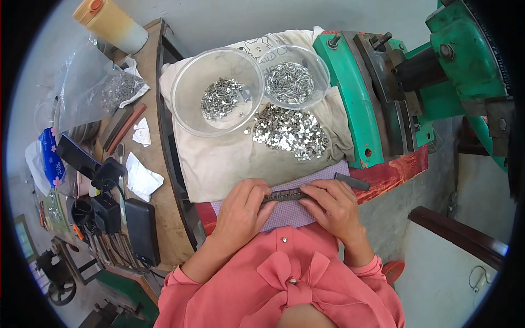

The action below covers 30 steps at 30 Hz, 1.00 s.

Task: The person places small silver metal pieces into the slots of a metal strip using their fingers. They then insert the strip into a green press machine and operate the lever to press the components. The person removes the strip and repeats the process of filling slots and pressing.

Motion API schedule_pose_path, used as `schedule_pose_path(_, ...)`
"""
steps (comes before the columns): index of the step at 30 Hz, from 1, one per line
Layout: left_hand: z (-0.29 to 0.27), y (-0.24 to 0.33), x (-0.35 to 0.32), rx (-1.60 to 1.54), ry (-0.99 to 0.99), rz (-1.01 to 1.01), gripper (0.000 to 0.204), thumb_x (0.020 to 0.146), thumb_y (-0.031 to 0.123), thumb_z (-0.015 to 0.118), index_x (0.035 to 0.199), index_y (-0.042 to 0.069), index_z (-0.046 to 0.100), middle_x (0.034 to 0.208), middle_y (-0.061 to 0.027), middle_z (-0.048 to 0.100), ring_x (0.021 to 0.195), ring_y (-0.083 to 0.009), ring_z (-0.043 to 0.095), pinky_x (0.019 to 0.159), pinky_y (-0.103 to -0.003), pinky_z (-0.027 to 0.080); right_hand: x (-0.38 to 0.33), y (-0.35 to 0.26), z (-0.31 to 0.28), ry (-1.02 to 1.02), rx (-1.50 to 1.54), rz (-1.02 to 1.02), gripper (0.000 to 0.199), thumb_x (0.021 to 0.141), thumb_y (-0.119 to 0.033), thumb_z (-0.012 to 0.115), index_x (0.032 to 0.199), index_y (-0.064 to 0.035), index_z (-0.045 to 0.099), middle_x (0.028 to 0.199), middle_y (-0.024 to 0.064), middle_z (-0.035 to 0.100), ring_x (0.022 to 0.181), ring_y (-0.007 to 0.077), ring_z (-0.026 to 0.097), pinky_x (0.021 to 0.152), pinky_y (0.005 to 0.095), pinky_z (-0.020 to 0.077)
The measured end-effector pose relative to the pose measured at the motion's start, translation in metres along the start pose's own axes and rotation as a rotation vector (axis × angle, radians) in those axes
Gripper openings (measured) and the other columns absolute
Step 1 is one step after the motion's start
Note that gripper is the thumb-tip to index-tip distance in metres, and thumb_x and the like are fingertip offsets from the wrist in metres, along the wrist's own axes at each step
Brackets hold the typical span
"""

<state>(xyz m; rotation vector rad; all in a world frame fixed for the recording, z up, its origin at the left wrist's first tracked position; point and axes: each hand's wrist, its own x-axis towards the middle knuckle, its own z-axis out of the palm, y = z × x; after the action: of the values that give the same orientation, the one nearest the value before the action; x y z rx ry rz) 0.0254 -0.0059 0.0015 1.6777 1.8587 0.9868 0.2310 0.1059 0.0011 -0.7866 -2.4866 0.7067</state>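
Note:
A dark, narrow metal bar with a row of small slots lies crosswise in front of me, over a purple checked cloth. My left hand is closed on its left end and my right hand on its right end, fingers and thumbs pinching it. Just beyond is a loose heap of small shiny metal pieces on a beige cloth. A large clear tub holds similar small pieces; a smaller clear tub holds thin metal pins. A plain grey bar rests beyond my right hand.
A green press with a heavy dark ram stands at the right. On the wooden bench at left are a phone, a black power bank, white paper, a plastic bag and a yellowish jug.

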Motion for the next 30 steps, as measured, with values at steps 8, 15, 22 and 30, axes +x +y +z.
schedule_pose_path(8,-0.012,-0.005,-0.007,0.135,-0.012,0.022,0.037,0.073,0.006,0.082,0.104,0.002,0.064,0.107,-0.0126,0.064,0.096,-0.0334,0.062,0.078,-0.042,0.052,0.001,-0.001,-0.001,-0.023,-0.028,0.013,0.034,0.075,-0.017,0.084,0.105,-0.0069,0.074,0.102,0.0053,0.070,0.088,0.0252,0.067,0.073,0.0373,0.0502)
schedule_pose_path(15,-0.023,-0.011,-0.006,0.291,-0.009,0.152,0.033,0.068,0.008,0.083,0.097,0.006,0.067,0.101,-0.0063,0.066,0.091,-0.0279,0.063,0.076,-0.039,0.049,0.005,0.000,0.002,0.007,-0.077,-0.073,0.030,0.074,-0.016,0.084,0.101,-0.0091,0.073,0.098,0.0033,0.068,0.084,0.0233,0.065,0.071,0.0364,0.0492)
schedule_pose_path(22,-0.029,-0.024,0.011,0.264,0.016,0.133,0.031,0.073,0.011,0.080,0.101,0.004,0.068,0.107,-0.0053,0.065,0.100,-0.0255,0.062,0.082,-0.038,0.047,0.021,0.009,0.011,0.116,-0.098,-0.123,0.029,0.075,-0.015,0.083,0.101,-0.0094,0.072,0.098,0.0017,0.067,0.082,0.0220,0.062,0.071,0.0357,0.0483)
schedule_pose_path(30,-0.027,-0.040,0.007,0.118,0.023,0.031,0.036,0.070,0.009,0.083,0.103,0.007,0.071,0.109,-0.0067,0.065,0.103,-0.0298,0.060,0.087,-0.041,0.046,0.023,0.010,0.010,0.087,-0.088,-0.087,0.028,0.074,-0.016,0.083,0.099,-0.0106,0.073,0.097,0.0016,0.066,0.083,0.0223,0.062,0.072,0.0363,0.0484)
